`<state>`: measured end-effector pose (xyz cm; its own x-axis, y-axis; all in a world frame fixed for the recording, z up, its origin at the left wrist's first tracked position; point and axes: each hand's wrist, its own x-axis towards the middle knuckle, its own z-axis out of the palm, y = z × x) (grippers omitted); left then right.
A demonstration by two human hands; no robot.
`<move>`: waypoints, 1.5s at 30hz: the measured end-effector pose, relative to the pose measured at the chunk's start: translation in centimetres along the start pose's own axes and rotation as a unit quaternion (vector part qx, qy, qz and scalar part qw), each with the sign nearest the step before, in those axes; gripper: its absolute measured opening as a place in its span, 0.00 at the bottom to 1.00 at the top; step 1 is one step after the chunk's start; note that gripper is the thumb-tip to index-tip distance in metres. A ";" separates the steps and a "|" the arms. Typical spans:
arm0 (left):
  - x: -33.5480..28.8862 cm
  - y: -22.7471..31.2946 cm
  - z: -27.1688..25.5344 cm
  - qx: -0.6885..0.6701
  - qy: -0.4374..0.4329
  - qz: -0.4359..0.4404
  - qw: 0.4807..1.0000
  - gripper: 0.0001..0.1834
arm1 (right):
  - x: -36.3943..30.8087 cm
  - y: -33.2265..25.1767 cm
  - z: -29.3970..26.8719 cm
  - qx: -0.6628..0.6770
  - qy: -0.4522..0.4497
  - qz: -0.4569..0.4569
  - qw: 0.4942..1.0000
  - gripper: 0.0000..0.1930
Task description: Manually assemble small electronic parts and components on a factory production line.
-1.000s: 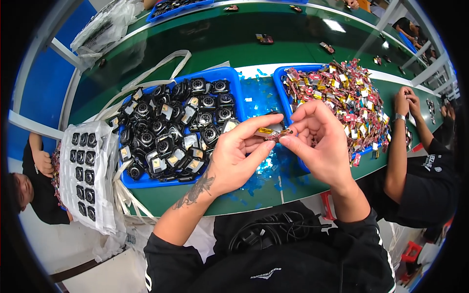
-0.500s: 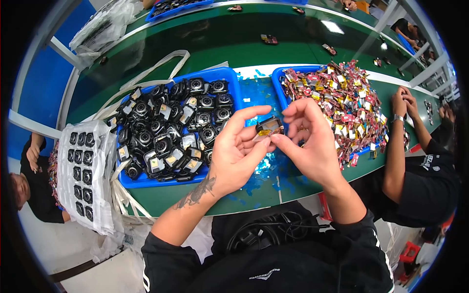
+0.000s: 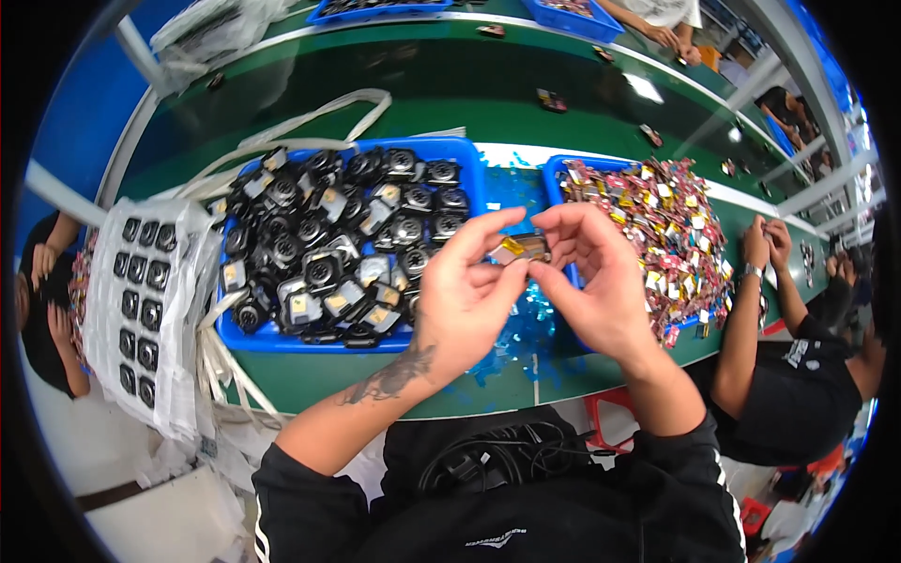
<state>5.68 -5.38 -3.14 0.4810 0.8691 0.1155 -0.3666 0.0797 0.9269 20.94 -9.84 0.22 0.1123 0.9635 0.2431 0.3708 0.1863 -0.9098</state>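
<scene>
Between my two hands is a small dark watch-like part with a gold-yellow piece. My left hand pinches it between thumb and fingers. From the other side, my right hand grips its right end, the fingertips curled round it. The fingers partly hide the part's edges. To the left of my hands, a blue tray is heaped with black watch cases, some with silver and gold backs up. On the right, a second blue tray is piled high with small red, yellow and silver parts.
Blue film scraps lie on the green table between the trays. At left, a white wrapped sheet carries rows of black cases. Pale straps loop behind the left tray. Loose parts sit on the green belt. A co-worker's hands are at the right.
The part in my hands has turned, so more of its gold-yellow side shows. My fingers have shifted slightly around it. The whole view has shifted, showing more of the far side.
</scene>
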 end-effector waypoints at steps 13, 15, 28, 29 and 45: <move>-0.1 0.2 -0.2 0.544 -0.160 0.487 0.664 0.21 | 24.1 12.5 -3.9 -0.200 -0.053 0.236 0.949 0.20; -0.8 0.4 0.0 0.549 -0.181 0.491 0.651 0.21 | 24.1 12.7 -3.7 -0.213 -0.060 0.240 0.945 0.19; -1.8 1.6 0.3 0.472 -0.225 0.560 0.643 0.25 | 7.6 -0.3 6.6 -0.391 -0.306 -0.163 0.853 0.19; -1.5 1.6 0.1 0.458 -0.196 0.566 0.657 0.21 | 7.5 -0.2 6.5 -0.376 -0.300 -0.133 0.867 0.17; 0.2 2.0 0.1 -0.149 -0.035 -0.180 0.972 0.15 | -1.0 -3.6 -6.7 -0.192 -0.058 -0.231 0.952 0.17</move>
<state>5.15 -5.11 -1.26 0.6695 0.7245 -0.1637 -0.3744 0.5195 0.7681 25.72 -12.80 5.48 -0.2384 0.8142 0.5294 0.6676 0.5333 -0.5196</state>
